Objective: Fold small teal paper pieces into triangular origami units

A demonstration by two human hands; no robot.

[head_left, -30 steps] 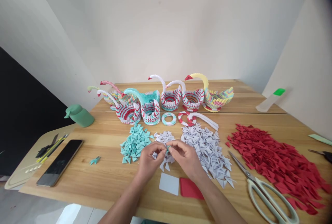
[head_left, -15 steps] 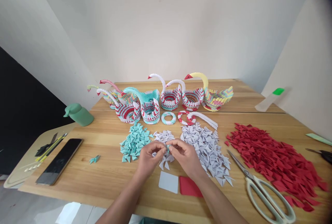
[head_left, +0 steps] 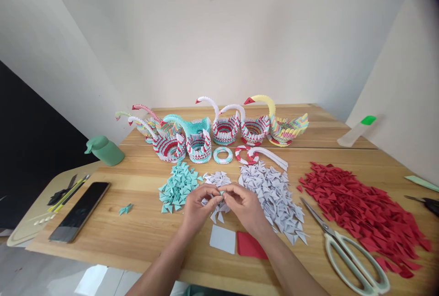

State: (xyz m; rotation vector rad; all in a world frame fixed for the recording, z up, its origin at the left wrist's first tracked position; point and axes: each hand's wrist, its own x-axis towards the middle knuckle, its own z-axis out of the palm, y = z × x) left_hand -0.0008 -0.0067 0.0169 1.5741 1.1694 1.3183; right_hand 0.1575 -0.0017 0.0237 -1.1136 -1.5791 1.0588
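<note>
My left hand (head_left: pixel 197 209) and my right hand (head_left: pixel 245 208) meet over the middle of the wooden table (head_left: pixel 144 223). Both pinch a small teal folded paper piece (head_left: pixel 222 192) between their fingertips. Under them lies a small heap of white paper triangles (head_left: pixel 217 181). A teal triangle pile (head_left: pixel 178 185) sits to the left, a large white pile (head_left: pixel 274 193) to the right, and a wide red pile (head_left: pixel 363 209) further right. A white paper rectangle (head_left: pixel 222 239) and a red one (head_left: pixel 250 245) lie near my wrists.
Several modular paper swans (head_left: pixel 222 127) and two paper rings (head_left: pixel 222 155) line the back. Large scissors (head_left: pixel 346 250) lie at right, a phone (head_left: pixel 80 211) and a green bottle (head_left: pixel 104 150) at left. A glue bottle (head_left: pixel 356 131) rests far right; a small teal piece (head_left: pixel 125 209) lies apart.
My hands have stayed together over the white heap, their fingers shifting slightly on the teal piece. The view has drifted a little.
</note>
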